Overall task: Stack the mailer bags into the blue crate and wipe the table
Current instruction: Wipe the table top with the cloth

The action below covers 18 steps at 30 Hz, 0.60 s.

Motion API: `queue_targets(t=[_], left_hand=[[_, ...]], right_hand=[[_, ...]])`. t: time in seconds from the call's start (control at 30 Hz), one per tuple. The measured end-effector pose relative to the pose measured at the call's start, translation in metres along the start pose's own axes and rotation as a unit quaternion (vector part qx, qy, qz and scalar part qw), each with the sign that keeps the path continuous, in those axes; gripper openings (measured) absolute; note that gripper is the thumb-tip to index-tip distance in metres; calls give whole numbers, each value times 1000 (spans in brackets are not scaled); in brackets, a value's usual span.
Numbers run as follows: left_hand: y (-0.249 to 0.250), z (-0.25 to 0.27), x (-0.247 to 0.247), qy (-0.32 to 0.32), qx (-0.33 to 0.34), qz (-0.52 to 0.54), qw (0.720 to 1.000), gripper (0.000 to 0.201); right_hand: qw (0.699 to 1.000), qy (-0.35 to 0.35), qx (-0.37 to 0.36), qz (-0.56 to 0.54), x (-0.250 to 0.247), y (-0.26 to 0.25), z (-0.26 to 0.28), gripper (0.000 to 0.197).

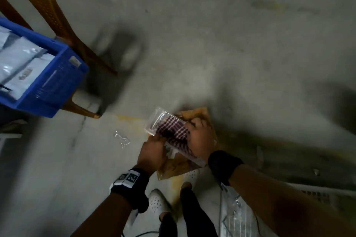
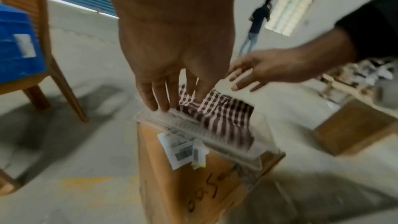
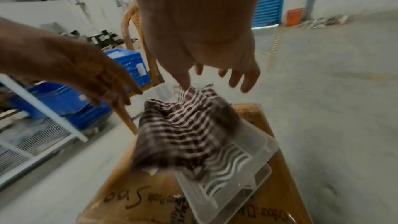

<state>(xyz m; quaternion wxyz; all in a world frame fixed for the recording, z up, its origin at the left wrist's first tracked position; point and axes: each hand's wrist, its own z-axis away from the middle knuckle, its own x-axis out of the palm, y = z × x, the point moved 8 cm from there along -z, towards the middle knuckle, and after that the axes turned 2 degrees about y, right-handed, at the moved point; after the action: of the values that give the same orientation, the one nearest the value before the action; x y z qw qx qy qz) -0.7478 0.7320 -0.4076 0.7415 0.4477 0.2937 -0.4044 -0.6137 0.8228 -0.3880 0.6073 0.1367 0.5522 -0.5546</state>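
far left, the crate (image 1: pixel 57 81) sits on a chair (image 1: pixel 57 17), holding pale mailers (image 1: pixel 25 63); near centre, on a box (image 2: pixel 193 185), a clear tray (image 3: pixel 247 156) holds a checked cloth (image 3: pixel 183 130); left hand (image 1: pixel 152 152) touches the cloth and tray rim, fingers straight; right hand (image 1: pixel 200 140) rests spread over the cloth, gripping nothing.

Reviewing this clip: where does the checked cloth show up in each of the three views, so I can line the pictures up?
Head: the checked cloth is lower centre, in the clear plastic tray, between both hands.
Left wrist: the cloth is centre, just beyond the left hand fingertips.
Right wrist: the cloth is centre, below the right hand.
Shared landmark: the brown cardboard box under the tray, in all three views.
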Motion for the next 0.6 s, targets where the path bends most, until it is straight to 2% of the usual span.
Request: queue_targets(t=[0.03,0.1,0.2,0.27,0.37,0.47,0.53,0.6], left_hand=[[4,-6,5,9,38,-19,999,51],[14,-16,15,20,113,-72,991,50],[19,-31,27,-7,158,-144,977,49],[14,-39,34,-34,153,-152,976,47],[7,-49,38,-76,133,-145,978,49],[11,-53,30,-110,102,-115,982,62],[19,-54,12,-112,70,-79,988,59],[29,-51,-11,-82,54,-27,995,51]], right_hand=[[999,-18,-31,-7,17,-3,-3,61],[993,-101,-61,-1,58,-5,-7,47],[988,-155,-19,-13,96,12,-16,33],[988,-148,12,-39,97,17,-26,32],[988,-129,19,-79,88,17,-33,37],[981,-86,29,-169,60,15,-21,21],[976,-79,34,-201,39,10,-8,17],[975,-51,50,-211,24,14,5,31]])
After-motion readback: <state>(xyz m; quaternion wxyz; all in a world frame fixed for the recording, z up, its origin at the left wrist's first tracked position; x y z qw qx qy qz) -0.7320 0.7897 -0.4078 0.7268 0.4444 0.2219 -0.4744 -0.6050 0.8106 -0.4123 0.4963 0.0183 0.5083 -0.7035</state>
